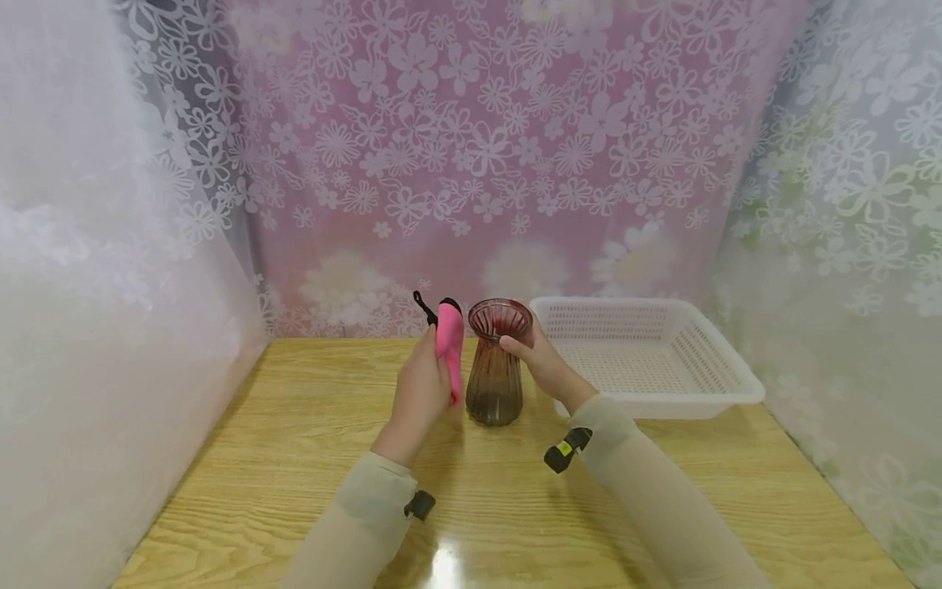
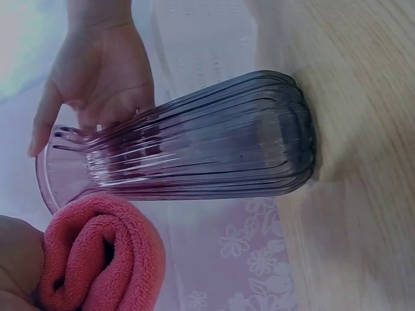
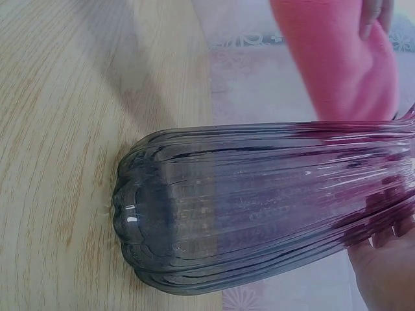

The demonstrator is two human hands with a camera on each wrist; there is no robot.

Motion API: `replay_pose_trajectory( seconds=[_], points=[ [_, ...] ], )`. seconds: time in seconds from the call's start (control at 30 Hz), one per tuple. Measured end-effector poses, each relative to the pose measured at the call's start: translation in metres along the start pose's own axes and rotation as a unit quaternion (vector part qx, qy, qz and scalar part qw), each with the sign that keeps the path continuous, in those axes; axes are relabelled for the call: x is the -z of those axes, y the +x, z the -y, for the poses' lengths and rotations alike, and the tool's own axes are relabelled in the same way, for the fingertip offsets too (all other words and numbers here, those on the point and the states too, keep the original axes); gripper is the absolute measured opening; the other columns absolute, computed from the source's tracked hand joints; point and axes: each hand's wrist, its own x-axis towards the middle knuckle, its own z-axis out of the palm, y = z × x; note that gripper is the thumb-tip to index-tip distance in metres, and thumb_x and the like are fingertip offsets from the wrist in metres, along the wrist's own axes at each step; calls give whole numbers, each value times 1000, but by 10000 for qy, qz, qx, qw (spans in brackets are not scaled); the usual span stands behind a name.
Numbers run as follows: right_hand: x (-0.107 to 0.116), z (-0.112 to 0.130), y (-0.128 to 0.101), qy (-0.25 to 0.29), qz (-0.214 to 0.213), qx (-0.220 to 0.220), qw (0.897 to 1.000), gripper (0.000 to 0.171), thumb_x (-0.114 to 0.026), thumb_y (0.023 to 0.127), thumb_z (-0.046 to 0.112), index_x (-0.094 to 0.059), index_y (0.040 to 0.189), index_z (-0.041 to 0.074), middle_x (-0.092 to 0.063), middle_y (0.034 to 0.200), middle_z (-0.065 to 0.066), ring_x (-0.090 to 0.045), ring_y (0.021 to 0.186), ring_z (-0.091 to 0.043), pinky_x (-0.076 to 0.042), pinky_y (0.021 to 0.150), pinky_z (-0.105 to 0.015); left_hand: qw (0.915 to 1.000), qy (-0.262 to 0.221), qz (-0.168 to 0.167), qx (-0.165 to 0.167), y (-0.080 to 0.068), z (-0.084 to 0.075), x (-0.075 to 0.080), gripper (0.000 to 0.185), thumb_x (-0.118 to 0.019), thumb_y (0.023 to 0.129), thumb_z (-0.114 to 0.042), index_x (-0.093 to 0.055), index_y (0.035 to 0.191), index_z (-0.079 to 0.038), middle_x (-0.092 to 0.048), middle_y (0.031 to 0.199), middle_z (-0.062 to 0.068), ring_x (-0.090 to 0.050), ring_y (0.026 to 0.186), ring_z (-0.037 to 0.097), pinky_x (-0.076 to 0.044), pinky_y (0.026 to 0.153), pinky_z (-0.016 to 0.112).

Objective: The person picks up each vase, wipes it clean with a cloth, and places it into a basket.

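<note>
A ribbed glass vase (image 1: 495,380), reddish at its flared mouth and grey toward its base, stands upright in front of me. My right hand (image 1: 550,370) grips its neck from the right, thumb toward me and fingers behind the glass. Just left of the vase, my left hand (image 1: 421,393) holds a folded pink towel (image 1: 451,343). The left wrist view shows the fuzzy folds of the towel (image 2: 133,249) close to the vase's mouth; whether they touch I cannot tell. A black strap loop (image 1: 423,306) sticks up above the left hand.
To the right, behind my right hand, sits a white perforated plastic basket (image 1: 692,402). Everything rests on a light wood-grain table (image 1: 316,425). Flowered curtains (image 1: 486,164) hang behind the table and along both sides.
</note>
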Motion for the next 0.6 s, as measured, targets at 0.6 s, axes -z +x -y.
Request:
replay_pose_trajectory(
  seconds=[0.6],
  points=[
    [1,0,-1,-98,-31,-18,9999,89,-64,96,40,-7,161,18,-35,154,-20,-33,143,-33,-24,116,-55,9941,-615,-867,-235,9,-24,4,54,-50,103,-8,-35,154,1,-47,150,18,-49,134,34,-43,108,45]
  ],
)
